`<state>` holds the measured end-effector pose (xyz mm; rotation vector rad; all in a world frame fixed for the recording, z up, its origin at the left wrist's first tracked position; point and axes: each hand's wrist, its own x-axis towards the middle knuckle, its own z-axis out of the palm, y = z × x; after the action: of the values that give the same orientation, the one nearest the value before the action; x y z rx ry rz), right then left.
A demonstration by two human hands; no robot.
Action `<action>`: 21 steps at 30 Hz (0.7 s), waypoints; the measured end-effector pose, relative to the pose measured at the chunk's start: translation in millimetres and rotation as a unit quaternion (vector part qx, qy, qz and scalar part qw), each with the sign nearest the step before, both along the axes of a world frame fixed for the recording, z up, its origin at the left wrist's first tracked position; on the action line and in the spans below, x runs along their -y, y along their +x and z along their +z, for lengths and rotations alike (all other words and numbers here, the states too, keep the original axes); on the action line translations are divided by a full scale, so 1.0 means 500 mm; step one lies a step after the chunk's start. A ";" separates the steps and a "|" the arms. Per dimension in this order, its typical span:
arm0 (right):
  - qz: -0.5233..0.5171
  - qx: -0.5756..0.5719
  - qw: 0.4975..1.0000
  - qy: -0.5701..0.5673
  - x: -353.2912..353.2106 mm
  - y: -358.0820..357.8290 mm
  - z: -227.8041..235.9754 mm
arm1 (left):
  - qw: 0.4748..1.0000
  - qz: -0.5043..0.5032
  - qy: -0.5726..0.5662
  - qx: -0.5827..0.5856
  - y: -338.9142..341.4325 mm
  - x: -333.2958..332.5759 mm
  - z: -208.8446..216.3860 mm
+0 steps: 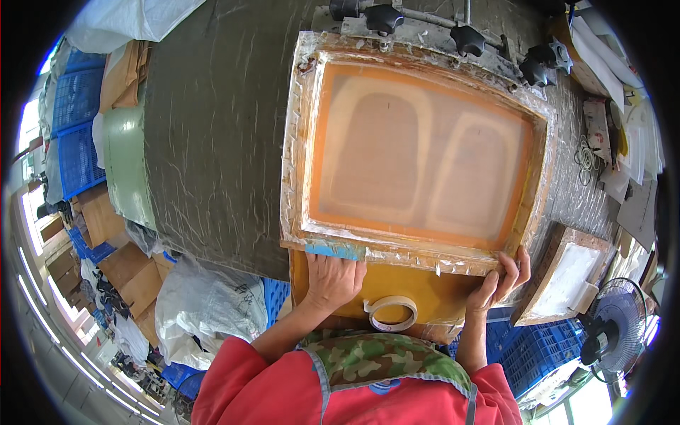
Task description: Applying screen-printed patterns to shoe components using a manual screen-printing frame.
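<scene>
A wooden screen-printing frame (418, 251) with an orange-edged mesh lies on the dark worktable in front of me. Two pale rounded panel shapes show in the mesh (382, 152). My left hand (334, 282) is at the frame's near left edge, beside a strip of blue tape (335, 248). Its fingers reach under the edge and their tips are hidden. My right hand (500, 282) grips the near right corner, fingers on the wood and thumb below. Between my hands, a roll of pale tape (393, 314) lies on a yellowish board (411, 289).
Black clamp knobs (467, 41) on a metal bar sit along the frame's far edge. The dark table (219, 142) stretches left. A smaller wooden frame (563, 276) and a fan (616, 329) are at right. Blue crates (531, 354) stand below, beside me.
</scene>
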<state>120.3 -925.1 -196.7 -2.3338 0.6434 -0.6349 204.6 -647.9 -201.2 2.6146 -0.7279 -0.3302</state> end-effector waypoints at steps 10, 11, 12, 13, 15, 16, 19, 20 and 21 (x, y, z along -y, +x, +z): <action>-0.012 0.002 1.000 0.001 -0.002 -0.006 0.002 | 0.999 0.000 -0.002 0.035 0.017 0.007 0.026; -0.013 0.002 1.000 -0.002 0.000 -0.006 0.000 | 1.000 -0.003 -0.013 0.025 0.022 0.009 0.028; -0.013 -0.001 1.000 -0.004 -0.001 -0.009 0.003 | 1.000 -0.005 -0.022 0.011 0.020 0.009 0.033; -0.019 0.001 1.000 0.008 -0.003 -0.009 0.003 | 1.000 0.002 -0.031 0.003 0.019 0.009 0.034; -0.009 -0.001 1.000 0.008 0.000 -0.012 0.002 | 1.000 0.007 -0.026 0.000 0.020 0.007 0.038; -0.002 -0.011 1.000 0.007 0.002 -0.012 0.001 | 1.000 0.010 -0.023 -0.013 0.017 0.008 0.041; -0.001 -0.010 1.000 0.022 0.002 -0.003 0.005 | 0.999 0.033 -0.010 -0.035 0.004 -0.001 0.062; -0.001 -0.019 0.999 0.035 0.000 0.000 0.008 | 0.999 0.033 -0.009 -0.035 -0.005 -0.008 0.065; -0.001 -0.020 0.999 0.035 -0.001 0.005 0.011 | 0.999 0.038 -0.010 -0.020 -0.010 -0.017 0.072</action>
<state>123.0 -924.7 -191.1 -2.2852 0.6747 -0.5597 199.4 -639.5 -165.0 2.6019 -0.6144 -0.3506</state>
